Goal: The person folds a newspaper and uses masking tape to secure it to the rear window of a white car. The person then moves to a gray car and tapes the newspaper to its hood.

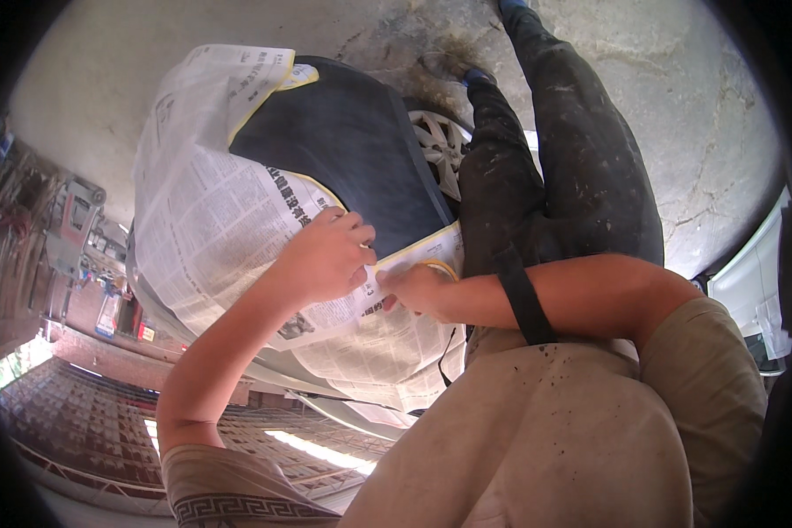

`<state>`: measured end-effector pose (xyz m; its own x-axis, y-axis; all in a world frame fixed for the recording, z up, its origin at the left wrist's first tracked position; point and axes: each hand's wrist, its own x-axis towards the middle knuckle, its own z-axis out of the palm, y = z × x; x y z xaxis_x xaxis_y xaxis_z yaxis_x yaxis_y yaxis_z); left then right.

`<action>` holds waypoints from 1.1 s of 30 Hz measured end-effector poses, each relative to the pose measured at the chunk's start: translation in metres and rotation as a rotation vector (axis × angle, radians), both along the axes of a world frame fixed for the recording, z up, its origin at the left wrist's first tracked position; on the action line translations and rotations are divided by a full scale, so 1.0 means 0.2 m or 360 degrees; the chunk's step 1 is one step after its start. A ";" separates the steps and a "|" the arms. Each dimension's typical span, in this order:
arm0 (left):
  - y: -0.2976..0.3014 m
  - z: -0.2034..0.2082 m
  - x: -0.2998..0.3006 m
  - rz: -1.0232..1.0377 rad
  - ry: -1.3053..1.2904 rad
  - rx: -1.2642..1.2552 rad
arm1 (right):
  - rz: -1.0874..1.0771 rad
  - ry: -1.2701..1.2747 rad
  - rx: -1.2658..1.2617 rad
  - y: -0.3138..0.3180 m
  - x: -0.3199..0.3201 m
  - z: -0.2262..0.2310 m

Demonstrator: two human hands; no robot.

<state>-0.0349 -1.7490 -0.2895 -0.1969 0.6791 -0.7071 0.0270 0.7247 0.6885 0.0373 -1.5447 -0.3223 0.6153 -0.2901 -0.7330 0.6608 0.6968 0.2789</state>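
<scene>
Sheets of newspaper [211, 229] cover much of a car body, edged with yellow masking tape [414, 243] around a bare dark grey panel [334, 132]. My left hand [330, 255] rests at the paper's edge beside the panel, its fingers curled; what they pinch is hidden. Close to its right, my right hand [418, 289] is closed with a roll of masking tape [442, 267] in it. Part of the roll's yellow rim shows above the hand. Both hands are over the taped lower border of the panel.
A wheel [440, 150] with light spokes sits beside the panel, near my legs [554, 167]. Stained concrete floor [669, 79] lies beyond. Cluttered equipment [75, 220] stands at the far left, and part of a pale car body [757, 264] is at the right edge.
</scene>
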 end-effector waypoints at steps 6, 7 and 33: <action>0.08 0.13 0.08 -0.0033 -0.0042 -0.0017 | 0.0255 0.0197 -0.0339 0.08 0.05 0.04; 0.08 0.15 0.08 -0.0016 -0.0032 -0.0016 | 0.0274 0.0165 -0.0376 0.09 0.04 0.03; -0.53 -0.16 -0.48 -0.0221 0.0438 -0.1333 | 0.0002 -0.0093 -0.0034 0.10 -0.10 -0.12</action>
